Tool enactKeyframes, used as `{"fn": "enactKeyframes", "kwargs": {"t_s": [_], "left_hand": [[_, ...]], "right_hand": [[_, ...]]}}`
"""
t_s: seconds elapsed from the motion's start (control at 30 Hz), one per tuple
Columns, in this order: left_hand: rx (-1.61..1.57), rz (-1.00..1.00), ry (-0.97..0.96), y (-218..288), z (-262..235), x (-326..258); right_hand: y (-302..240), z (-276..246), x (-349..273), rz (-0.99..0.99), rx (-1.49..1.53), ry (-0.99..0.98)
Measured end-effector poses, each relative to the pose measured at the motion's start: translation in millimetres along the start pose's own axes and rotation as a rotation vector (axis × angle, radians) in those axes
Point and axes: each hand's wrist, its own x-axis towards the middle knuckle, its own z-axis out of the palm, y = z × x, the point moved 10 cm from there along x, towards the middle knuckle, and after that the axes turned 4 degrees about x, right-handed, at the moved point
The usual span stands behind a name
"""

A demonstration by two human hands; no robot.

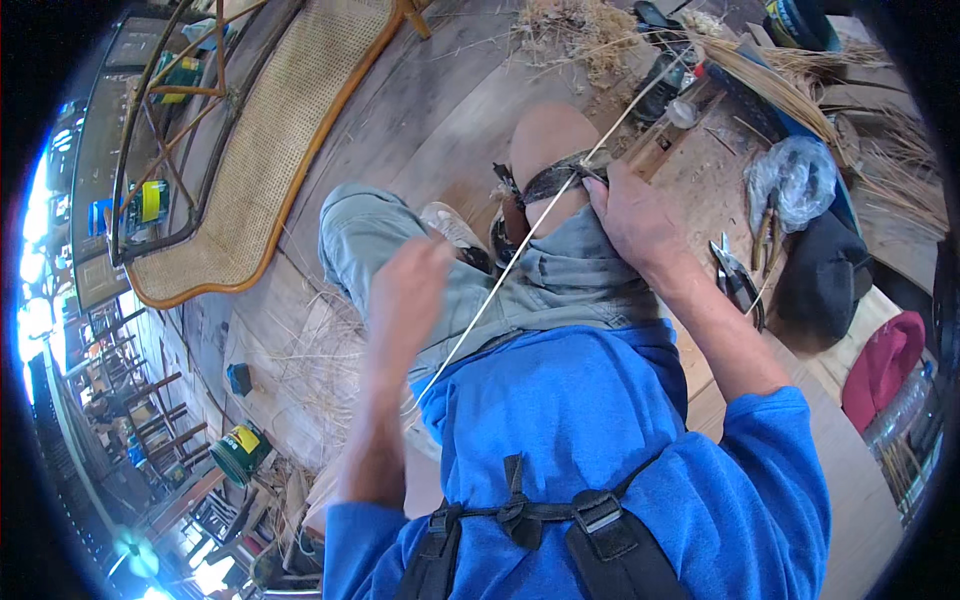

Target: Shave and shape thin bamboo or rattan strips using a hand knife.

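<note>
A long pale cane strip (520, 250) runs slantwise from my lap up past my bare right knee (545, 140) toward the workbench. My left hand (410, 290) is blurred and closed around the strip's lower part, above my grey shorts. My right hand (630, 215) pinches the strip against a dark strap (550, 180) tied over the knee; whether it also holds a small blade I cannot tell.
A woven cane bench (270, 150) lies at the left on the wooden floor. Pliers (735, 275), a plastic bag (795, 180), a black cloth (825, 270) and bundles of cane strips (790, 95) lie at the right. A green bucket (240, 452) stands at the lower left.
</note>
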Motion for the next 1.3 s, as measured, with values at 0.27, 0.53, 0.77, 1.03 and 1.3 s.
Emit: {"fn": "enactKeyframes", "kwargs": {"t_s": [0.27,0.53,0.77,1.03,1.3], "left_hand": [[-0.388,-0.143,-0.174,36.9,95.7,74.8],[-0.574,-0.603,-0.615,-53.8,28.9,-151.2],[-1.024,-0.866,-0.456,-51.2,20.7,-199.0],[-0.971,-0.456,-0.245,37.3,61.2,-2.4],[-0.55,0.097,0.071,107.2,-34.8,52.0]], "right_hand": [[0.4,4.0,1.3,0.004,0.005,0.017],[22.3,-2.6,7.1,0.016,0.022,0.025],[60.0,0.1,25.3,0.078,0.263,0.083],[68.9,-42.7,4.0,0.111,0.306,0.069],[119.8,-13.3,-4.7,0.277,0.396,0.038]]}}
